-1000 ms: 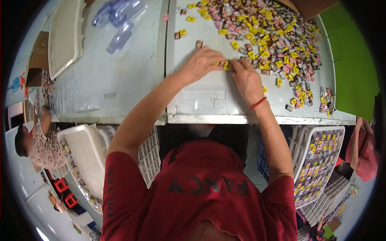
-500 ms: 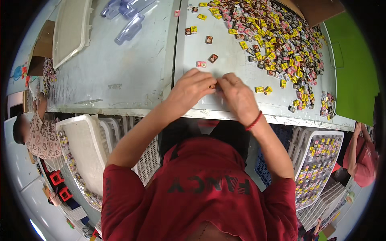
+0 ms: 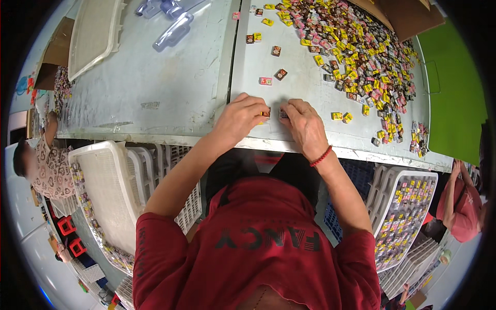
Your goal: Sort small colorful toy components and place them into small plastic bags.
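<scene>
At the table's near edge, my left hand (image 3: pixel 241 118) is closed on small printed boxes; a brown one (image 3: pixel 266 112) shows at its fingertips, with a bit of yellow below. A short gap to the right, my right hand (image 3: pixel 306 124) pinches a small dark box (image 3: pixel 283 113), mostly covered by the fingers. Just beyond my hands lie a loose pink box (image 3: pixel 265 81) and a dark brown box (image 3: pixel 281 74). Two yellow boxes (image 3: pixel 337 116) rest right of my right hand. A big heap of such tiny boxes (image 3: pixel 356 62) in yellow, brown, pink and black spreads over the right side.
Clear plastic moulded shells (image 3: pixel 174 32) and a white tray (image 3: pixel 95 41) lie on the table's left half. A cardboard box (image 3: pixel 398 18) stands behind the heap. White crates (image 3: pixel 106 181) lean below the edge; a filled tray (image 3: pixel 405 217) sits at right. People work at both sides.
My hands, close together before, have moved apart, opening a gap and revealing the small boxes at both sets of fingertips. The whole view has shifted slightly.
</scene>
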Tool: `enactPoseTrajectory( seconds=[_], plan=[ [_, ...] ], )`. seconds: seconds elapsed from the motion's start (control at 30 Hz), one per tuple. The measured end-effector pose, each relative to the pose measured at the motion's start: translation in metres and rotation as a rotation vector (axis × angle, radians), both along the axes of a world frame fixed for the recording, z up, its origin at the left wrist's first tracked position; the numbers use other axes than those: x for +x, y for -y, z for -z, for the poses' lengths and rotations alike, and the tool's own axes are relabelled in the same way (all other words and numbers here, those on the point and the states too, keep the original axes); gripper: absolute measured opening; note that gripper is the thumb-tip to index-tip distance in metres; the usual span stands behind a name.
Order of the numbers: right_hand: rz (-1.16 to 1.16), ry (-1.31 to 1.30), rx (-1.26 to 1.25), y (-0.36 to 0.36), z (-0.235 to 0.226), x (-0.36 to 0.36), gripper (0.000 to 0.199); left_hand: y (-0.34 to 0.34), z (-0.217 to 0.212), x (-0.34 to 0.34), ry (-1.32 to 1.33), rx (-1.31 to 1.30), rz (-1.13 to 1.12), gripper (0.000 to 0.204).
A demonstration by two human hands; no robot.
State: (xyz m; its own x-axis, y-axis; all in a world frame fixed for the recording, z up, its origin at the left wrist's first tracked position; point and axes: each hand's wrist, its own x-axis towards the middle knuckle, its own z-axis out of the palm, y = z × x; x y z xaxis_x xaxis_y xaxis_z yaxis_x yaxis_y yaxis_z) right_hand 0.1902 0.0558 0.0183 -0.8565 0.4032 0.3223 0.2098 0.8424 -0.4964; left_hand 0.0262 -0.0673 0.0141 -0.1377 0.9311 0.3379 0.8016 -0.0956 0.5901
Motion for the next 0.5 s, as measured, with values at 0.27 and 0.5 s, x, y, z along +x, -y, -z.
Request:
enactPoseTrajectory(
  seconds=[0.27, 0.5],
  plan=[
    [0.062, -0.029, -0.125, 0.011, 0.009, -0.004, 0.031, -0.007, 0.005, -0.005, 0.074, -0.066, -0.028, 0.018],
    [0.041, -0.066, -0.106, 0.008, 0.006, -0.003, 0.030, -0.001, -0.007, -0.013, 0.249, -0.095, -0.171, 0.022]
  ],
)
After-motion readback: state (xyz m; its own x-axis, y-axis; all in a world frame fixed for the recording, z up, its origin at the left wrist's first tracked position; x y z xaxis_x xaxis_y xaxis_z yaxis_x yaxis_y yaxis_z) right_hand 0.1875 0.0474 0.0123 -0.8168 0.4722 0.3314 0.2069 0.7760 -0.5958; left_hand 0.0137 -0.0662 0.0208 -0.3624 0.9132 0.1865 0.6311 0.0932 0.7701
